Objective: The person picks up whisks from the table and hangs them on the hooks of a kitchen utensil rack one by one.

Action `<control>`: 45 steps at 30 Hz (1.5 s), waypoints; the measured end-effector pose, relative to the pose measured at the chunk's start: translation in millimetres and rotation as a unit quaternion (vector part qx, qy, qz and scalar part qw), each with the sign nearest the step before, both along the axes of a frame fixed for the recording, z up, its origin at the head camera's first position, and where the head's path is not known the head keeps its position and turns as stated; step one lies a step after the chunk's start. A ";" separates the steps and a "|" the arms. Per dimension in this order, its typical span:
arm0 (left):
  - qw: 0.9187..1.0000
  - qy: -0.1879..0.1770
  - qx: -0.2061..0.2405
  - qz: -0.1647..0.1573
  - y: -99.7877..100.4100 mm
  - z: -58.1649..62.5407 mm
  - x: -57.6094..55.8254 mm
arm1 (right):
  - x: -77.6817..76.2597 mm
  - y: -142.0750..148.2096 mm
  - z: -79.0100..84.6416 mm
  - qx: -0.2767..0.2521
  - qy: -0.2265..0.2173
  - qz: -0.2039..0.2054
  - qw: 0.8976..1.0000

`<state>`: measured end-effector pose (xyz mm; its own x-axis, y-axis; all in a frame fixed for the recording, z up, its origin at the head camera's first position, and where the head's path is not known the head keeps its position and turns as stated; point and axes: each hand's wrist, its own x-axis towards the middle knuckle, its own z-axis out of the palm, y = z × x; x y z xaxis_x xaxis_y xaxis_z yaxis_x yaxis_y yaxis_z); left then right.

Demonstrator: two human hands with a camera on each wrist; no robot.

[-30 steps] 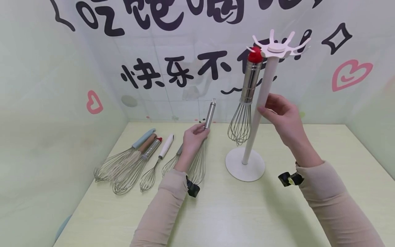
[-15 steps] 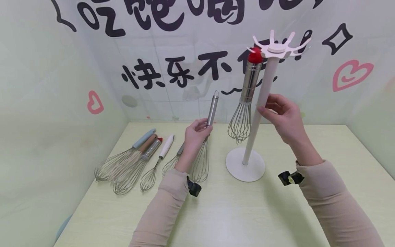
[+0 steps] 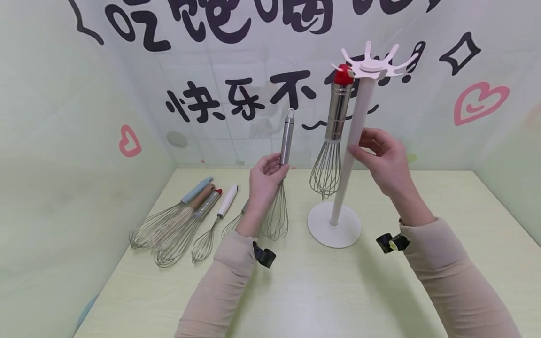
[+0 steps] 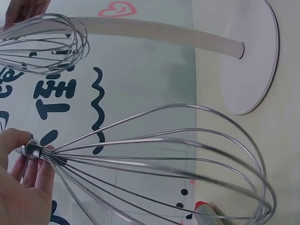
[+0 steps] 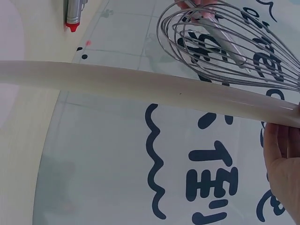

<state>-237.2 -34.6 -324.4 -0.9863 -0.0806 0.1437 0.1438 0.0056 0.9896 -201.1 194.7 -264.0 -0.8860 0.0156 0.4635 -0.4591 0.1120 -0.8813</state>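
My left hand (image 3: 264, 183) grips a metal whisk (image 3: 287, 141) near the lower end of its silver handle. That whisk stands upright, handle loop on top, its wire balloon (image 4: 164, 159) hanging below my fingers. With thumb and fingers, my right hand (image 3: 386, 159) holds the pole of a white stand (image 3: 359, 115), which leans slightly to the right. Curved hooks ring the stand's top (image 3: 372, 65). From a left-side hook hangs a red-tipped steel whisk (image 3: 338, 108), its wires beside the pole. In the right wrist view the pole (image 5: 140, 84) crosses in front of the wires.
Several whisks lie at left: a blue-handled one (image 3: 196, 190), a brown-handled one (image 3: 203, 196), a red-tipped one (image 3: 209, 203) and a white-handled one (image 3: 228, 201). Another whisk (image 3: 233, 225) is partly hidden behind my left arm. A lettered backdrop (image 3: 253, 136) borders the table's far edge.
My left hand has risen, lifting the metal whisk higher. The stand's top, with the hanging whisk and my right hand, has shifted slightly left.
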 end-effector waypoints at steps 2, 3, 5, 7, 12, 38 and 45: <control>1.000 0.006 0.009 0.003 0.7 3.1 1.6 | -0.3 -2.1 0.4 -0.004 0.000 -0.004 1.000; 1.000 0.008 0.013 0.004 1.1 4.6 2.1 | -0.2 -2.9 0.7 -0.002 0.000 -0.007 1.000; 1.000 0.012 0.022 0.005 2.1 7.4 3.1 | 0.3 -4.1 1.4 0.000 -0.001 -0.011 1.000; 0.999 0.019 0.029 0.003 2.9 10.7 4.9 | 0.7 -5.0 1.7 0.007 -0.002 -0.018 1.000; 0.999 0.031 0.037 0.003 4.2 20.0 10.9 | 1.2 -8.8 1.6 0.021 -0.011 -0.042 0.999; 0.995 0.079 0.064 -0.002 10.9 39.6 26.5 | -6.6 -37.7 3.9 0.011 -0.024 -0.133 0.991; 0.994 0.093 0.064 -0.007 11.1 44.2 28.0 | -7.9 -47.8 3.6 -0.016 -0.020 -0.143 0.989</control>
